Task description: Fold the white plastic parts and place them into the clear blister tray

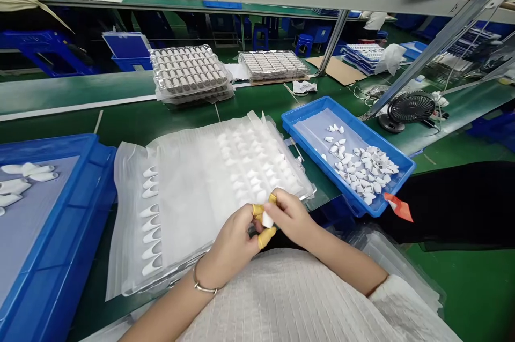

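Observation:
A small white plastic piece is held in front of my body. My left hand, with yellow finger cots on its fingertips, pinches the piece from the left. From the other side my right hand closes on it too, its thumb against the piece and a yellow cot on one finger. The fingers partly cover the piece. Just beyond my hands lies a clear tray under translucent white sheeting. Rows of small white pieces show at its right, and a column of longer, slanted-mouth white pieces at its left.
At the right, a blue bin contains many small white pieces, with an orange tag at its corner. Another blue bin stands at the left with longer white pieces. Stacked filled trays, a black fan and a slanted metal post lie beyond.

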`<state>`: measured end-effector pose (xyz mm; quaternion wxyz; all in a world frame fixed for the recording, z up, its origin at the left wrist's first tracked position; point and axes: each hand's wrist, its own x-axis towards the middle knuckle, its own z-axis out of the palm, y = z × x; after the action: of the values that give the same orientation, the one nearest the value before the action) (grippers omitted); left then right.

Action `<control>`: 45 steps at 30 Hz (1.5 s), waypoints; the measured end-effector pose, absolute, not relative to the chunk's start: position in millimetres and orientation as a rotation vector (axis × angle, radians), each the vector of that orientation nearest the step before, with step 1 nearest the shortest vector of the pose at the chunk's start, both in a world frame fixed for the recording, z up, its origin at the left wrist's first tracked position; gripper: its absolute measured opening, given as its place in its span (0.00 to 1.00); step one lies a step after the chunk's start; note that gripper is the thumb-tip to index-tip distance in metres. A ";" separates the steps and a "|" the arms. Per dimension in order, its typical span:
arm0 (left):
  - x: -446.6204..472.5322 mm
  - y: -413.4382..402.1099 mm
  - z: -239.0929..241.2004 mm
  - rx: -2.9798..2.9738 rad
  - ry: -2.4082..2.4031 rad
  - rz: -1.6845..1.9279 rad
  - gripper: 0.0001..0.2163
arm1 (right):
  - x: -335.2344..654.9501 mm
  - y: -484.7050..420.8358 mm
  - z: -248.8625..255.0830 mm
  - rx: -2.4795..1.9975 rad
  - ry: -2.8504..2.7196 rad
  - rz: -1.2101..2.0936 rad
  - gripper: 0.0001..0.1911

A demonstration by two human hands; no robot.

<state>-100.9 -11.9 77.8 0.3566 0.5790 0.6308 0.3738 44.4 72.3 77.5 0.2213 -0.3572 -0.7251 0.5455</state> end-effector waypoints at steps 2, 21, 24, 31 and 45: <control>-101.1 -12.5 77.7 1.445 1.618 0.929 0.05 | 44.4 77.3 73.3 -0.979 -1.970 1.509 0.19; -104.0 -3.8 64.5 1.012 1.062 1.181 0.23 | 57.5 91.8 65.2 -0.775 -1.643 1.960 0.19; -104.1 -4.3 61.8 1.036 1.083 1.199 0.17 | 55.3 88.0 66.0 -0.789 -1.618 1.954 0.17; -106.0 -8.0 55.3 1.088 1.161 1.149 0.14 | 48.4 80.4 71.8 -0.856 -1.599 1.940 0.17; -106.8 -9.7 62.8 1.280 1.404 1.084 0.17 | 52.7 86.7 65.5 -0.804 -1.550 2.064 0.20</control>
<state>-106.8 -9.7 62.8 0.4593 0.5197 0.5703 0.4402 52.7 86.7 65.5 0.2172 -0.2903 -0.5596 0.7453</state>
